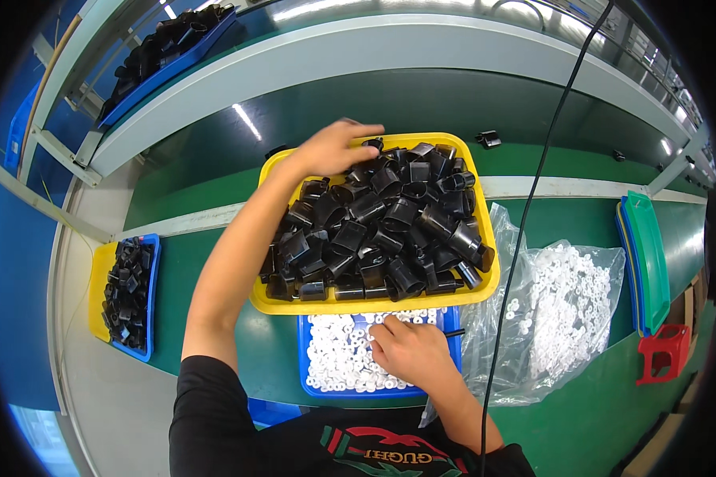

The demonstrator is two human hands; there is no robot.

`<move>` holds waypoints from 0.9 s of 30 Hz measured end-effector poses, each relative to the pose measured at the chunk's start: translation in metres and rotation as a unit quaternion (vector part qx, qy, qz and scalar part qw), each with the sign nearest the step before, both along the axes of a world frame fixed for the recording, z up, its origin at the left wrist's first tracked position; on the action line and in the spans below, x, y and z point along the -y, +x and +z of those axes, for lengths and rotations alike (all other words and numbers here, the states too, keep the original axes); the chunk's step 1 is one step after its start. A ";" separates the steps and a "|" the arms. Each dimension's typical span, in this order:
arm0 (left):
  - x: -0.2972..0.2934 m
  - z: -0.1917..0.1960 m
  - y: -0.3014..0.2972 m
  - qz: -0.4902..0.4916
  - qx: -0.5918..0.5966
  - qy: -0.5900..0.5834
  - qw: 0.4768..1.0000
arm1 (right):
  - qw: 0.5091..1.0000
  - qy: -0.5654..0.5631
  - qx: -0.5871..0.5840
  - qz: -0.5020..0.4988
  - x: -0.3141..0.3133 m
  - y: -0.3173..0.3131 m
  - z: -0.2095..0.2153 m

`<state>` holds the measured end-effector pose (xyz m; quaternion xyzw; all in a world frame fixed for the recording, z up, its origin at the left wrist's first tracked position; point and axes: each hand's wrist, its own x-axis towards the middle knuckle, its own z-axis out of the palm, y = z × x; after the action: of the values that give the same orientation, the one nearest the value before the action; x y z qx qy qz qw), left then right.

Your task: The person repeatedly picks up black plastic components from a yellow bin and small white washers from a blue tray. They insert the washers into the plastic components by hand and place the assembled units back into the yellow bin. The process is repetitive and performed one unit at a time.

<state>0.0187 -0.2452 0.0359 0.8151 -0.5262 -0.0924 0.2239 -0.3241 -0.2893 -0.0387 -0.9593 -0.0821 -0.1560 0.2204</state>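
Well left of the yellow tray (318,308), more black parts sit in a side bin (153,298) on the worktop (203,318). Your hands are apart from each other. Your left hand (330,151) reaches over the yellow tray's far left rim, its thumb and fingers parted about one of the heaped black parts (374,230); you can't tell whether it grips. At the yellow tray's near side, a blue tray (304,358) holds white rings (338,354). Your right hand (411,350) is curled down over them, its fingertips hidden, so its grip can't be told. Right of the yellow tray lie a clear bag (565,302) of rings, then green trays (647,262).
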 end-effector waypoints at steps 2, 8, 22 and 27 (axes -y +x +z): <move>0.004 -0.016 0.000 -0.019 -0.005 -0.021 1.000 | 1.000 0.007 0.005 0.000 -0.001 0.000 0.000; -0.011 -0.023 0.000 0.004 0.041 -0.032 0.999 | 1.000 -0.005 -0.003 -0.013 0.002 -0.001 0.001; -0.073 0.010 -0.035 0.142 0.039 -0.092 0.985 | 0.999 0.011 0.039 0.008 0.001 0.002 0.003; -0.097 0.043 -0.108 0.114 -0.012 -0.185 0.976 | 0.996 0.056 0.065 -0.023 0.004 -0.002 0.006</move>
<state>-0.0889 -0.1482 0.0786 0.8127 -0.4355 0.0231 0.3864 -0.3256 -0.2938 -0.0328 -0.9352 -0.0648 -0.2271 0.2639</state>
